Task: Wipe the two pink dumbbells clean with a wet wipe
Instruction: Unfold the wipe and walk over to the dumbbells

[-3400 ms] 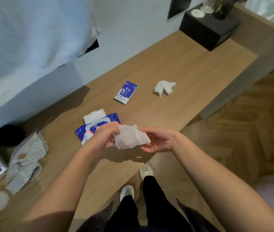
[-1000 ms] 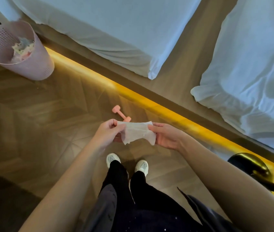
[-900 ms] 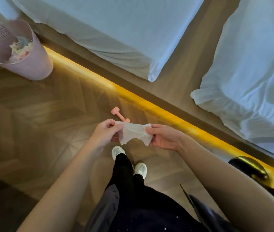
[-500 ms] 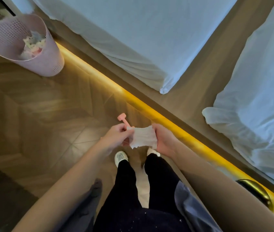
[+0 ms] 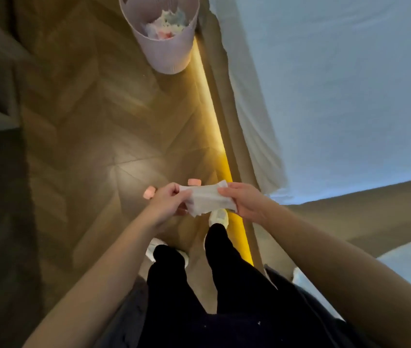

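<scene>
**Wipe held spread in both hands; dumbbells on floor**

I note the left hand (image 5: 166, 202) pinching one edge of the wet wipe (image 5: 208, 200) and the right hand (image 5: 244, 202) pinching the opposite edge. The wipe is held spread above the wooden floor (image 5: 98, 121). Two pink dumbbell ends (image 5: 194, 182) lie on the floor just beyond the hands. Whether they belong to one dumbbell or two, I cannot tell. A pink bin (image 5: 166, 46) stands well apart, beside the bed (image 5: 337, 96).
</scene>
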### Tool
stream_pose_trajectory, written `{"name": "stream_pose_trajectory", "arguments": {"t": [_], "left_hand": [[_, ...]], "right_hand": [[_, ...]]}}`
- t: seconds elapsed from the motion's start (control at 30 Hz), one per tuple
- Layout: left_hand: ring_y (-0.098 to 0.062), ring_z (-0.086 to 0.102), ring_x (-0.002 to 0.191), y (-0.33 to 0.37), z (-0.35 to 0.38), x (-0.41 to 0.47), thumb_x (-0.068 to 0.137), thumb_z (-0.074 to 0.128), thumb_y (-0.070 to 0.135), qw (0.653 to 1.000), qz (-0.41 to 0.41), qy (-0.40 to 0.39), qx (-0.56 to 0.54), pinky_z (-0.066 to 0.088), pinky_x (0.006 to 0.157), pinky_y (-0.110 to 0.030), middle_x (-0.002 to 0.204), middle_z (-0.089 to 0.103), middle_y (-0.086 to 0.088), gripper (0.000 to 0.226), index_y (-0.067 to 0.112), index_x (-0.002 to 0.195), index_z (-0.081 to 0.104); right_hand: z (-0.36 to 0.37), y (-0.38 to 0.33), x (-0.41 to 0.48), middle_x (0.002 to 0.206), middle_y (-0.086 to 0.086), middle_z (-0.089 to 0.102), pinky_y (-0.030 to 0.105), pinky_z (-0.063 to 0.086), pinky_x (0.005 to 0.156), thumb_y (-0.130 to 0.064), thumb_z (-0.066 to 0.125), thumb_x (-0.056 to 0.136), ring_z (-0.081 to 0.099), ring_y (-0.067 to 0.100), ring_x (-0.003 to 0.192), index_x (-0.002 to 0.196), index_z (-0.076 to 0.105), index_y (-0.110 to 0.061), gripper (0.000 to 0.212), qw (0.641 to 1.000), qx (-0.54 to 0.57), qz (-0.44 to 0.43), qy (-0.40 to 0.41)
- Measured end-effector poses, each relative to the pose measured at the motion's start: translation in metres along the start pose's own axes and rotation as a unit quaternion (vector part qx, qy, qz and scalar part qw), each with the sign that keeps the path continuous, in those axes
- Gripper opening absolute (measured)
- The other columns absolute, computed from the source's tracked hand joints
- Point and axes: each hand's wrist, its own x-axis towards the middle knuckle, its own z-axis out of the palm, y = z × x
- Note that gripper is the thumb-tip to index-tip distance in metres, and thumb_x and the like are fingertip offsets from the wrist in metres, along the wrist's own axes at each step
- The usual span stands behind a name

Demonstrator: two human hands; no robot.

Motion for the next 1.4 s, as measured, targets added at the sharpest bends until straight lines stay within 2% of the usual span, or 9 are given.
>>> {"name": "stream_pose_trajectory", "arguments": {"t": [0.23,0.37,0.53,0.7,0.8,1.0,1.1,1.23,1.4], "left_hand": [[-0.021,0.062,0.076,-0.055,-0.015,-0.027,0.096,0.062,0.017,0.984,-0.007,0.100,-0.147,0.058,0.075,-0.038,0.090,0.064,-0.018,0.016,0.001,0.098,0.059],[-0.023,0.060,0.077,-0.092,-0.019,-0.052,0.096,0.060,0.014,0.965,-0.014,0.139,-0.221,0.055,0.071,-0.032,0.083,0.064,-0.014,0.010,0.006,0.091,0.059],[-0.028,0.059,0.082,-0.144,-0.006,-0.058,0.096,0.061,0.015,0.914,-0.043,0.218,-0.339,0.053,0.082,-0.042,0.089,0.061,-0.017,0.019,0.009,0.080,0.053],[-0.022,0.070,0.087,-0.213,0.022,-0.013,0.097,0.059,0.014,0.814,-0.057,0.272,-0.510,0.059,0.082,-0.033,0.100,0.069,-0.017,0.012,0.008,0.086,0.056],[-0.016,0.071,0.076,-0.252,0.039,0.026,0.097,0.057,0.012,0.756,-0.041,0.283,-0.589,0.060,0.072,-0.025,0.096,0.070,-0.018,0.014,0.009,0.084,0.055],[-0.007,0.064,0.063,-0.340,0.057,0.094,0.099,0.056,0.016,0.733,-0.042,0.348,-0.583,0.053,0.056,-0.017,0.072,0.069,0.000,0.012,0.012,0.088,0.058],[-0.010,0.060,0.066,-0.393,0.061,0.123,0.099,0.057,0.016,0.728,-0.032,0.392,-0.561,0.051,0.057,-0.017,0.075,0.064,-0.001,0.011,0.011,0.089,0.060],[-0.014,0.058,0.072,-0.449,0.064,0.153,0.099,0.056,0.017,0.734,-0.020,0.421,-0.533,0.051,0.064,-0.021,0.082,0.062,-0.006,0.012,0.009,0.092,0.062],[-0.013,0.058,0.077,-0.473,0.069,0.175,0.100,0.051,0.010,0.657,0.049,0.455,-0.599,0.052,0.086,-0.029,0.081,0.058,-0.005,0.023,0.013,0.077,0.052]], "right_hand": [[0.028,0.015,0.020,0.103,0.004,0.063,0.028,0.058,0.081,-0.003,0.055,0.095,0.063,0.013,0.093,0.119,0.063,-0.009,0.026,0.965,-0.263,-0.012,0.021],[0.044,0.037,0.043,0.089,0.011,0.066,0.031,0.059,0.079,-0.005,0.059,0.090,0.062,0.015,0.076,0.091,0.071,-0.009,0.013,0.903,-0.427,-0.031,0.044],[0.059,0.045,0.083,0.083,0.016,0.067,0.041,0.056,0.092,-0.008,0.055,0.097,0.064,0.021,0.076,0.083,0.064,-0.005,0.018,0.879,-0.475,0.029,0.012],[0.066,0.048,0.153,0.085,0.010,0.065,0.031,0.059,0.075,-0.005,0.053,0.099,0.064,0.012,0.064,0.134,0.047,0.004,0.037,0.877,-0.462,0.114,-0.067],[0.064,0.060,0.197,0.085,0.008,0.068,0.030,0.057,0.071,-0.002,0.050,0.100,0.068,0.009,0.061,0.134,0.045,0.006,0.036,0.876,-0.458,0.119,-0.096],[0.043,0.123,0.293,0.122,0.023,0.064,0.039,0.057,0.082,-0.007,0.049,0.102,0.067,0.031,0.106,0.116,0.059,0.001,0.019,0.834,-0.519,0.124,-0.145],[0.037,0.156,0.336,0.107,0.019,0.064,0.049,0.049,0.100,-0.008,0.043,0.104,0.062,0.030,0.099,0.105,0.063,-0.006,0.020,0.781,-0.581,0.128,-0.188],[0.044,0.188,0.385,0.074,0.010,0.053,0.035,0.059,0.080,-0.007,0.047,0.102,0.059,0.016,0.067,0.114,0.059,-0.001,0.018,0.715,-0.644,0.125,-0.244],[0.066,0.217,0.408,0.090,0.012,0.066,0.037,0.053,0.094,-0.004,0.050,0.099,0.066,0.020,0.087,0.101,0.061,-0.002,0.011,0.704,-0.653,0.030,-0.279]]}}
